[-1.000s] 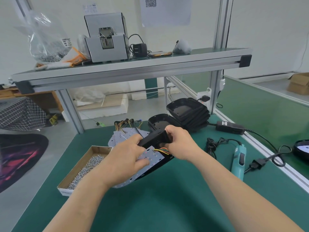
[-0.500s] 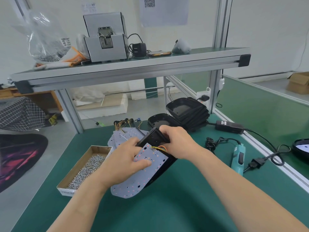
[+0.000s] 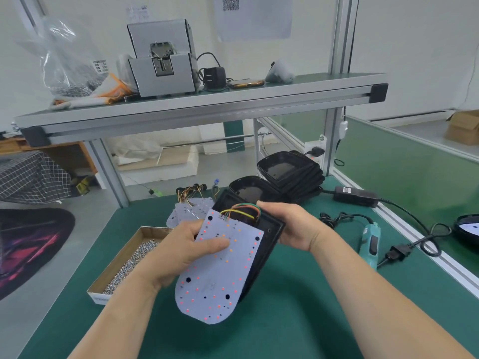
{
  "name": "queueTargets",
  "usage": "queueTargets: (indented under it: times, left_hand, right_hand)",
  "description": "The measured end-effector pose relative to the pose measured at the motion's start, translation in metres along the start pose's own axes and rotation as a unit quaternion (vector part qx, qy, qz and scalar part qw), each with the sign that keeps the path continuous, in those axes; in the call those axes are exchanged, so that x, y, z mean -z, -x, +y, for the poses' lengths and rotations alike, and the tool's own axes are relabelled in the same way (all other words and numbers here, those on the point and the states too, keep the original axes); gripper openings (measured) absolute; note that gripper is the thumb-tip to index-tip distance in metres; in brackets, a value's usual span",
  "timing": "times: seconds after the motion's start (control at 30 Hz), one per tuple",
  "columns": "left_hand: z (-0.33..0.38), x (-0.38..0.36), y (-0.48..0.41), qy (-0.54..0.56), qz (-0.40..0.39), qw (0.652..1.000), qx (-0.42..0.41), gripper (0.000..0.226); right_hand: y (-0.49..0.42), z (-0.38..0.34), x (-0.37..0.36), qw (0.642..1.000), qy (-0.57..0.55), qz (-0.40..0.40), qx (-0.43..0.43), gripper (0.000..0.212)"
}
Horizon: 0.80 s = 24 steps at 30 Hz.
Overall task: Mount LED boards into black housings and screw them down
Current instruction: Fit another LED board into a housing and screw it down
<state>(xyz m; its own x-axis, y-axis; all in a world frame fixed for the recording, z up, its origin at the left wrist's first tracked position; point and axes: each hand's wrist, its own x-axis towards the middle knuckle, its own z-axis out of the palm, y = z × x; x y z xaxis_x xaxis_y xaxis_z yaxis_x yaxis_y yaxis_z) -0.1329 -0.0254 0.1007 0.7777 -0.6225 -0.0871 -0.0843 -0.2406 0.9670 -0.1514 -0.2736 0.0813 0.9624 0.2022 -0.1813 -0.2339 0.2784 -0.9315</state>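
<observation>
Green bench mat [image 3: 285, 330], workstation w/ alu-frame shelf [image 3: 207, 107] overhead.

**Item:** LED board [image 3: 220, 270], white, tongue-shaped, red/orange LEDs face-up. It is held clear of the mat and tilted. Its right edge overlaps the black housing [image 3: 270, 229] but is not seated. Coloured wires [image 3: 241, 211] loop from the board's top edge into the housing, just beyond the L thumb tip.

**Hands:**
- L hand [image 3: 176, 252]: thumb [image 3: 217, 246] pressed on board face, other fingers behind it, i.e. a pinch on the board.
- R hand [image 3: 290, 226]: fingers curled over the housing's far rim, palm at its right side. Firm hold.

**Step (judged):** fitting board to housing; no screw in yet. The next move calls for laying the board flat into the recess, keeping the wires from being trapped under it, and lining up the holes. Then set the assy down and fetch screws + driver.

**Outward:**
- Spare boards [image 3: 186, 211] just beyond the L fingers.
- Carton of screws [image 3: 129, 257] left of the L hand.
- Stacked empty housings [image 3: 290, 174] beyond the R fingers.
- Teal elec. screwdriver [image 3: 370, 242] right of the R wrist, black adapter [image 3: 356, 196] beyond it.
- On the shelf: grey feeder unit [image 3: 163, 58] and clear bag [image 3: 67, 60].

**Writing:** QR sheet [image 3: 254, 14] on the wall. Bag and adapter labels are too small to read. No brand legible.
</observation>
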Motion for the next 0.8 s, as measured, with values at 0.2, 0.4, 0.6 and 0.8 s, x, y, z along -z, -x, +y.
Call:
queueTargets:
  times: [0.2,0.4,0.6,0.8]
  left_hand:
    - [-0.013,-0.014,-0.005,0.071,0.059,0.996,-0.002,0.039]
    - [-0.025,-0.021,-0.005,0.154,0.079,0.985,-0.008,0.040]
    - [-0.018,-0.028,-0.011,0.076,0.115,0.990,-0.042,0.061]
    - [-0.016,-0.023,-0.022,0.053,0.174,0.981,-0.067,0.057]
  right_hand:
    - [-0.007,0.012,-0.016,0.992,-0.062,0.101,0.049,0.020]
    - [-0.013,0.013,-0.015,0.984,0.015,0.167,0.056,0.066]
    - [-0.015,0.023,-0.008,0.938,0.271,0.209,0.057,0.067]
    - [0.004,0.013,-0.016,0.756,0.283,0.411,0.423,0.017]
